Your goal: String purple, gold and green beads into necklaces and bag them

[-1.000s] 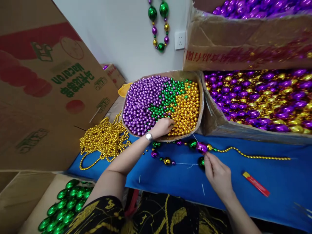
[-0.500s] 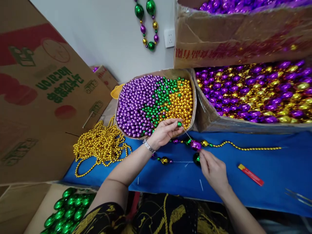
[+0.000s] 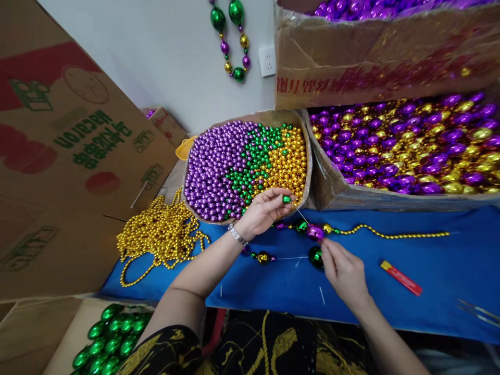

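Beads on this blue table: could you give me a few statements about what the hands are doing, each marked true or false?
1. The left hand pinches a small green bead. True.
2. The right hand rests on the red stick. False: it is at the big purple bead on the string; the stick lies apart.
3. The box of small beads holds purple, green and gold ones. True.
4. The gold chain pile lies inside that box. False: it lies on the table beside it.

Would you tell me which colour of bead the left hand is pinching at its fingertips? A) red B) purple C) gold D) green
D: the left hand pinches a small green bead over the box of mixed beads.
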The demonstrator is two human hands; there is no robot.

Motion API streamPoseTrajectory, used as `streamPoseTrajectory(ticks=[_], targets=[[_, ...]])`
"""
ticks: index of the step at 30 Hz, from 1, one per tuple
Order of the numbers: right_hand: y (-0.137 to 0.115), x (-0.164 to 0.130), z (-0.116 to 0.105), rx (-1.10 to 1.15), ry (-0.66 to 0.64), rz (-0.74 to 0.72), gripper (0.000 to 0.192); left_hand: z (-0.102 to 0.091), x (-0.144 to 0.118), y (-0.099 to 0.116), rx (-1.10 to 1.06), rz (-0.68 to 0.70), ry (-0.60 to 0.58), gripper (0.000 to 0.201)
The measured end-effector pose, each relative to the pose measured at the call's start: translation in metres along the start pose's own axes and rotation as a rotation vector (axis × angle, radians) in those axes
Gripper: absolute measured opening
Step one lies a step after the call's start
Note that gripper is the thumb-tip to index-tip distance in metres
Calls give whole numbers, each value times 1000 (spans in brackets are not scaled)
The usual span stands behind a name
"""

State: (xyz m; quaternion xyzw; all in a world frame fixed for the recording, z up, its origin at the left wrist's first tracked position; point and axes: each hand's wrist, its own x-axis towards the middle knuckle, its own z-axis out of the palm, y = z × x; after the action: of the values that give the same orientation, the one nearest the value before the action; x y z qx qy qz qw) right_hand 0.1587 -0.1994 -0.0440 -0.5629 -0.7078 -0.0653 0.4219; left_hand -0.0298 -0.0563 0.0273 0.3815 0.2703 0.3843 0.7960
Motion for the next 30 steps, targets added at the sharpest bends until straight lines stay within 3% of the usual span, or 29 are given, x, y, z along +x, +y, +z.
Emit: streamPoseTrajectory(ticks=[8, 23, 30], targets=[[0, 0, -2, -20, 5, -6, 15, 8, 3, -7, -75, -40, 115, 24], [7, -8, -1, -21, -9, 62, 19, 23, 4, -11, -37, -77, 125, 23], [16, -9, -8, -30, 22, 89, 21, 40, 11, -4, 156, 55, 29, 29]])
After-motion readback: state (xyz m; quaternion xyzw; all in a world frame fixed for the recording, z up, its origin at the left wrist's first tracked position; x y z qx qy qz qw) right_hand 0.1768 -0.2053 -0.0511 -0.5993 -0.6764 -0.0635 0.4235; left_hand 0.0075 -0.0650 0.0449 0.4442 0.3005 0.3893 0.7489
